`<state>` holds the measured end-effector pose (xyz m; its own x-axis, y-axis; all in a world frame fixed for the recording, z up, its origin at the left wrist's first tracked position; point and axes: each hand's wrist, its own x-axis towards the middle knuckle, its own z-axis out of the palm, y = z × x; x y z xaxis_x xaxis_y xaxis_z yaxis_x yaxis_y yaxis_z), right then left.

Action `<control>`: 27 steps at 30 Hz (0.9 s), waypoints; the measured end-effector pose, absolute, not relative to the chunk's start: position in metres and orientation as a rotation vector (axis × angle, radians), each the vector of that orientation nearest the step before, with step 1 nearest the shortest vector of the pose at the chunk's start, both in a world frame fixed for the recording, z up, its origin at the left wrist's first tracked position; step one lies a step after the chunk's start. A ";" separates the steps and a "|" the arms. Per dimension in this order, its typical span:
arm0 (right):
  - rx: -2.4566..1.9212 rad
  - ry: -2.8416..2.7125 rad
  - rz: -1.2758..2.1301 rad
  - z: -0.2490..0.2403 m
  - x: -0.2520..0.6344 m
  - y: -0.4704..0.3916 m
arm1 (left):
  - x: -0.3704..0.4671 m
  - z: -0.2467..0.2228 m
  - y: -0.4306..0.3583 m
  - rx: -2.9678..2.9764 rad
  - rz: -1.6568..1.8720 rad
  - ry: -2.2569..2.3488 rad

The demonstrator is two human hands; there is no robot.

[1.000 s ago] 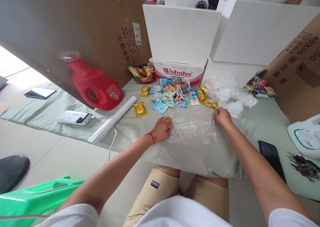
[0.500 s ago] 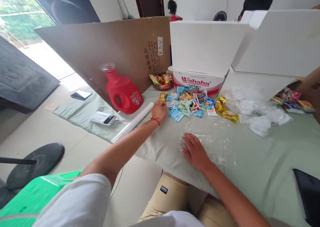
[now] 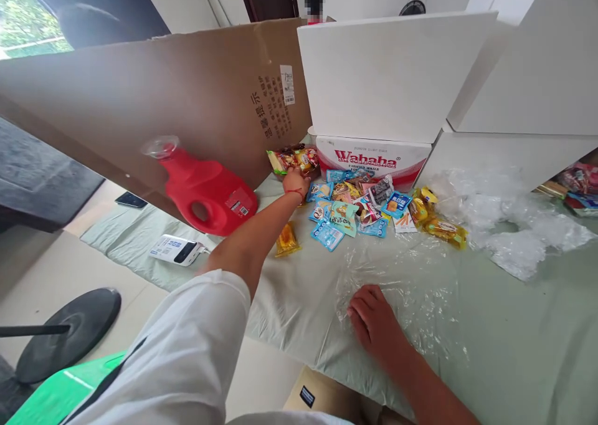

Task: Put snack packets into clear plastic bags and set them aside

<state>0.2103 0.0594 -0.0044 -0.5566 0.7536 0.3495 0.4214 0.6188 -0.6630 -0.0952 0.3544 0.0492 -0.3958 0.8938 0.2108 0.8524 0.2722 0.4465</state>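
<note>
My left hand (image 3: 295, 182) reaches to the far side of the table, at the front of a bowl heaped with red and yellow snack packets (image 3: 299, 159). Its fingertips are among the packets, so I cannot see whether they grip one. My right hand (image 3: 374, 319) rests palm down on a thin clear plastic sheet or bag (image 3: 415, 288), its fingers loosely bent and holding nothing that I can see. Between and beyond my hands lie several small snack packets (image 3: 343, 218), blue, green and brown. A yellow-orange packet (image 3: 287, 241) lies apart, nearer my left forearm.
A red jug (image 3: 210, 194) leans by a brown cardboard panel (image 3: 200, 101) on the left. A white Wahaha box (image 3: 374, 160) stands behind the packets. Crumpled clear plastic (image 3: 509, 225) lies at right. A white power bank (image 3: 175, 250) with a cable is at left.
My left hand has moved forward from the table's left side to the bowl of packets. The yellow-orange packet now shows where that hand was. My right hand's fingers have bent more.
</note>
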 end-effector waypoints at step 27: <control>-0.953 -2.231 0.600 -0.006 0.214 0.062 | 0.088 0.090 0.236 0.337 1.475 0.759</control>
